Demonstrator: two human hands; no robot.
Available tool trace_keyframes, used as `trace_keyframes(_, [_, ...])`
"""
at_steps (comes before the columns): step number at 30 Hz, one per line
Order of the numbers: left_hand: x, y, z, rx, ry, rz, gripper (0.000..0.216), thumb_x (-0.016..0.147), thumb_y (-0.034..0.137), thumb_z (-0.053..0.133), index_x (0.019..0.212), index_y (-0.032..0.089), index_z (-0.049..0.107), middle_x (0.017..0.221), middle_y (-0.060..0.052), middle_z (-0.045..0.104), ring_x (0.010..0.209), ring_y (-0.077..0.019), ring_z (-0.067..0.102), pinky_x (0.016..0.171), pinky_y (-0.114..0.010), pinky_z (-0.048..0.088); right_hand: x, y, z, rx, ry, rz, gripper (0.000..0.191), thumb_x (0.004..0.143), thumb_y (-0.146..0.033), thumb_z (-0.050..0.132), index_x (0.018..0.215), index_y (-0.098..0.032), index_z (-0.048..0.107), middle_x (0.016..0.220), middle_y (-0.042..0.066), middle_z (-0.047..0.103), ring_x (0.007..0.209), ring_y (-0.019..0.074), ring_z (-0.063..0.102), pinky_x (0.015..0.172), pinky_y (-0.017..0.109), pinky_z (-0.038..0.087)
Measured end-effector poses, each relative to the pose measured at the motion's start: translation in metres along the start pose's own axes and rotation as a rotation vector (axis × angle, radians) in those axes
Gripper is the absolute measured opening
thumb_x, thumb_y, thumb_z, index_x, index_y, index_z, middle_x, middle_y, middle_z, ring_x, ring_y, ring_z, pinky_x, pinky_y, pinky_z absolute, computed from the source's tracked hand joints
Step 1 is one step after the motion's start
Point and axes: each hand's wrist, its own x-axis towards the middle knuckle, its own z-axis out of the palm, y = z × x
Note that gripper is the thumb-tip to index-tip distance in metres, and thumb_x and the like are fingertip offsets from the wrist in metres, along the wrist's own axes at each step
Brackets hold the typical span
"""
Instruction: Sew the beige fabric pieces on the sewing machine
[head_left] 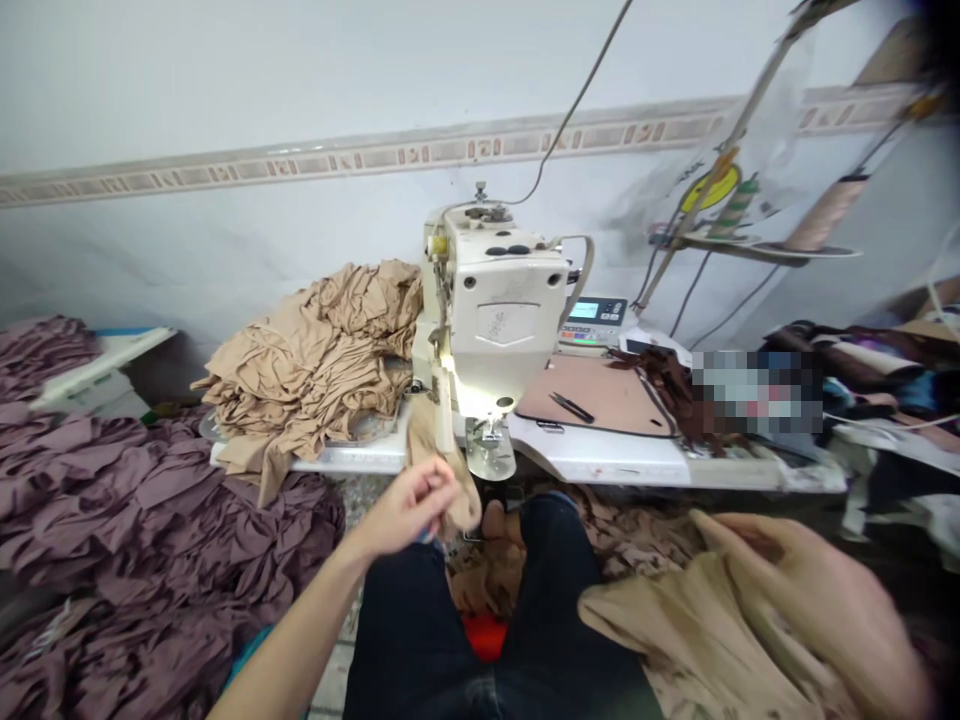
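My left hand (416,503) is in front of the sewing machine (495,300), its fingers curled together. Behind it, a light tan cloth piece (463,500) hangs down over the table's front edge beside the needle area. Whether the fingers grip that cloth or anything else is hidden. At the lower right, my right hand (817,590), blurred by motion, is closed on a tan fabric piece (697,620) that drapes beside my right thigh. The machine's lamp lights the presser foot and metal plate (491,455).
A heap of tan fabric (322,350) lies left of the machine. Mauve fabric (150,520) piles up at far left. Black thread snips (572,407) rest on a pink mat (607,395), near a control panel (595,318). Thread cones (829,212) stand on the right.
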Motion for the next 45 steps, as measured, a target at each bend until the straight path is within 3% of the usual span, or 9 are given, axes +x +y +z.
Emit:
trace_keyframes(6, [-0.040, -0.024, 0.053, 0.029, -0.280, -0.154, 0.035, 0.102, 0.050, 0.067, 0.105, 0.016, 0.065, 0.079, 0.000, 0.063, 0.069, -0.0117, 0.055, 0.065, -0.022, 0.042, -0.069, -0.073, 0.094, 0.621, -0.777, -0.100, 0.049, 0.080, -0.063, 0.084, 0.105, -0.021, 0.087, 0.113, 0.014, 0.084, 0.110, 0.0351, 0.075, 0.099, 0.043, 0.057])
trace_keyframes(8, [-0.045, -0.028, 0.057, 0.054, -0.275, -0.174, 0.033, 0.102, 0.049, 0.067, 0.106, 0.015, 0.066, 0.080, -0.001, 0.064, 0.070, -0.0122, 0.055, 0.066, -0.022, 0.042, -0.096, -0.098, 0.127, 0.831, -1.043, -0.107, 0.057, 0.074, -0.056, 0.092, 0.118, -0.022, 0.083, 0.119, 0.011, 0.081, 0.106, 0.0300, 0.074, 0.091, 0.038, 0.059])
trace_keyframes(11, [-0.048, -0.028, 0.049, 0.070, -0.243, -0.184, 0.032, 0.102, 0.046, 0.066, 0.110, 0.015, 0.066, 0.081, -0.001, 0.063, 0.071, -0.0128, 0.054, 0.065, -0.023, 0.040, -0.112, -0.121, 0.155, 0.928, -1.269, -0.121, 0.049, 0.073, -0.059, 0.093, 0.092, -0.016, 0.081, 0.077, 0.002, 0.074, 0.067, 0.0172, 0.065, 0.063, 0.028, 0.052])
trace_keyframes(17, [-0.047, -0.032, 0.030, 0.153, -0.235, -0.208, 0.032, 0.101, 0.046, 0.067, 0.109, 0.015, 0.065, 0.071, 0.005, 0.049, 0.064, -0.0115, 0.043, 0.058, -0.022, 0.032, -0.080, -0.135, 0.134, 0.793, -1.089, -0.386, 0.044, 0.084, -0.059, 0.085, 0.075, -0.016, 0.080, 0.070, 0.001, 0.064, 0.061, 0.0129, 0.051, 0.056, 0.025, 0.037])
trace_keyframes(23, [-0.039, -0.035, 0.033, 0.111, 0.055, -0.041, 0.040, 0.098, 0.049, 0.071, 0.120, 0.016, 0.068, 0.070, 0.007, 0.042, 0.059, -0.0100, 0.039, 0.055, -0.020, 0.031, -0.072, -0.140, 0.114, 0.753, -0.785, -0.297, 0.041, 0.092, -0.053, 0.077, 0.075, -0.016, 0.078, 0.071, 0.002, 0.063, 0.065, 0.0152, 0.052, 0.059, 0.028, 0.037])
trace_keyframes(29, [-0.029, -0.037, 0.027, 0.385, 0.099, 0.210, 0.028, 0.104, 0.035, 0.064, 0.117, 0.018, 0.084, 0.086, -0.007, 0.077, 0.073, -0.0175, 0.067, 0.065, -0.025, 0.049, -0.084, -0.147, 0.107, 0.733, -0.613, -0.336, 0.039, 0.096, -0.048, 0.073, 0.072, -0.017, 0.074, 0.067, 0.001, 0.061, 0.062, 0.0144, 0.050, 0.057, 0.028, 0.036])
trace_keyframes(34, [-0.027, -0.036, 0.024, 0.572, 0.098, 0.422, 0.028, 0.107, 0.023, 0.057, 0.115, 0.019, 0.084, 0.094, -0.009, 0.083, 0.077, -0.0188, 0.073, 0.070, -0.026, 0.054, -0.088, -0.164, 0.087, 0.624, -0.398, -0.551, 0.039, 0.104, -0.041, 0.065, 0.075, -0.018, 0.078, 0.066, 0.001, 0.058, 0.061, 0.0151, 0.051, 0.058, 0.030, 0.036])
trace_keyframes(40, [-0.012, -0.007, 0.026, 0.371, 0.170, 0.203, 0.031, 0.106, 0.035, 0.057, 0.104, 0.018, 0.084, 0.100, -0.008, 0.084, 0.091, -0.0243, 0.077, 0.085, -0.030, 0.057, -0.070, -0.185, 0.082, 0.663, -0.249, -0.484, 0.043, 0.099, -0.050, 0.070, 0.071, -0.019, 0.078, 0.063, 0.002, 0.056, 0.058, 0.0156, 0.048, 0.055, 0.031, 0.035])
trace_keyframes(45, [0.012, 0.009, 0.022, 0.172, 0.208, 0.076, 0.032, 0.098, 0.042, 0.068, 0.098, 0.016, 0.085, 0.097, -0.008, 0.084, 0.088, -0.0245, 0.074, 0.081, -0.029, 0.056, -0.046, -0.184, 0.100, 0.825, -0.310, -0.305, 0.039, 0.087, -0.052, 0.079, 0.072, -0.016, 0.078, 0.065, 0.003, 0.066, 0.061, 0.0167, 0.053, 0.058, 0.030, 0.041])
